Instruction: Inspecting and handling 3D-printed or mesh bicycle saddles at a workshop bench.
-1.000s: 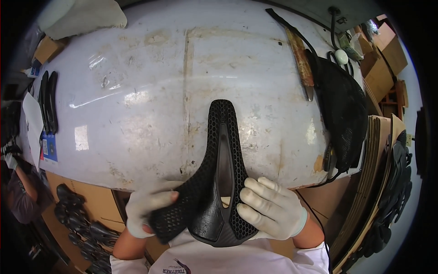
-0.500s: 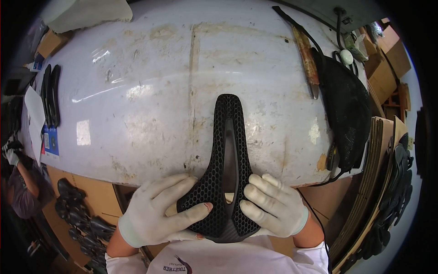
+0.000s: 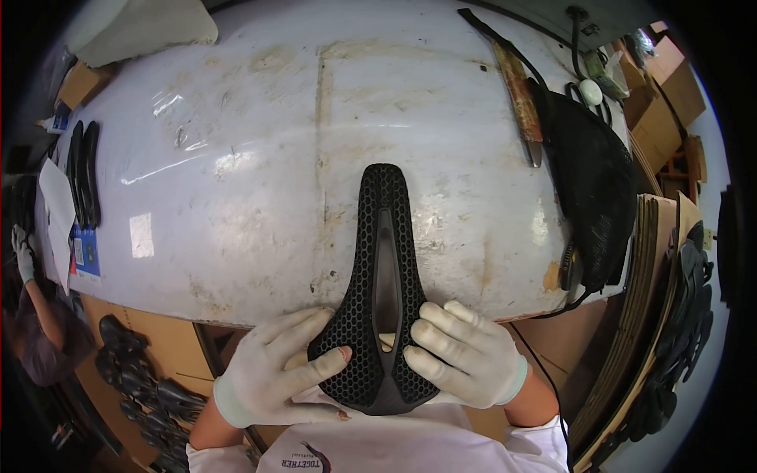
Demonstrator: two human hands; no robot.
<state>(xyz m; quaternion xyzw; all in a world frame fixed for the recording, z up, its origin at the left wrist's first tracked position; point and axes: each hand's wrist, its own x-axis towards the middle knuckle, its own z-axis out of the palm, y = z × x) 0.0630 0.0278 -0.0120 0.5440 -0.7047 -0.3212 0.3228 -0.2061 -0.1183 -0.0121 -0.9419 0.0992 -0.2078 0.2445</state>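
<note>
Hands: both gloved; left hand lies spread on the wide rear of the saddle, thumb across its lattice; right hand curls over the opposite rear edge, fingers bent
Worktop: white, scuffed, stretching ahead of the hands
Saddle: black honeycomb bicycle saddle between the hands, nose pointing away, rear overhanging the near edge; seemingly being seated or checked, with no sign of it being finished
Black mesh piece: ahead and right of the right hand
Spare saddles: far left of the left hand
Rusty tool: well ahead, to the right
</note>
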